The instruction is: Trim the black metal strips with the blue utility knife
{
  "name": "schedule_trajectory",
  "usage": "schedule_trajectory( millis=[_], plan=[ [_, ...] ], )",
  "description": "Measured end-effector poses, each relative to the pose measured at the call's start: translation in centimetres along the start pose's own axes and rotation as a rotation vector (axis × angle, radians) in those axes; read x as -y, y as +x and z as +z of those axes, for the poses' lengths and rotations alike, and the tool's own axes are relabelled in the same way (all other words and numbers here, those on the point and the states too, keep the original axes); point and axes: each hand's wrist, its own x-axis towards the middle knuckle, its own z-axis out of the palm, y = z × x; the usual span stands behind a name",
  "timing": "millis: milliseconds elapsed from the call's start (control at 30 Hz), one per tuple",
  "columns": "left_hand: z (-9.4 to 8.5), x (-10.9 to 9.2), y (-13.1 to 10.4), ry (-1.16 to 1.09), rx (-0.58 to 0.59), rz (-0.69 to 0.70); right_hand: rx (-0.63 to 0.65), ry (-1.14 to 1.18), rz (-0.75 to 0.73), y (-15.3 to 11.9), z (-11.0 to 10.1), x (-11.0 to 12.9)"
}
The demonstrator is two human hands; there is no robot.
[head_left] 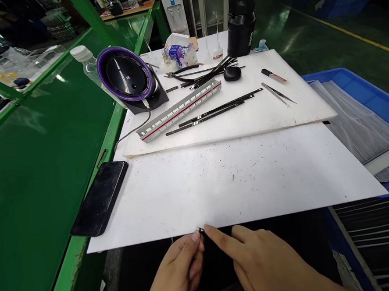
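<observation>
Near the front edge of the white board, my left hand (pixel 184 264) is closed, with thumb and forefinger pinching a small dark, thin piece (pixel 200 229). Only the tip of that piece shows; its kind cannot be made out. My right hand (pixel 263 255) comes in from the right with its index finger stretched out, the fingertip at or touching the piece. The other fingers of this hand bend downward, and its thumb is hidden. Beyond both hands lies the white board (pixel 197 185), dotted with small dark scraps.
A foam slab (pixel 288 113) bears a slotted grey channel (pixel 182 111), black strips (pixel 212 113), tweezers (pixel 277 94), a marker (pixel 274 75), pliers (pixel 183 71) and a black case (pixel 232 73). A purple-rimmed fan (pixel 126 73) and phone (pixel 100 199) are left; a blue crate (pixel 358 82) is right.
</observation>
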Motion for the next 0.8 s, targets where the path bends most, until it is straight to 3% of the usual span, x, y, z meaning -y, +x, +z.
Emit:
schedule_trajectory(
  millis=[300,433,633,800],
  plan=[
    [0.48,-0.25,-0.38,0.004,-0.062,0.012,-0.038,-0.215,-0.044,-0.27,0.25,0.09],
    [0.42,-0.04,-0.21,-0.027,-0.035,-0.001,-0.049,-0.262,-0.063,-0.16,0.28,0.21],
    [0.46,0.26,-0.14,0.005,-0.067,0.031,-0.091,-0.263,-0.048,-0.23,0.63,0.45],
    [-0.08,0.08,0.27,0.002,-0.027,0.004,-0.046,-0.17,0.007,-0.45,0.71,0.36]
  ],
)
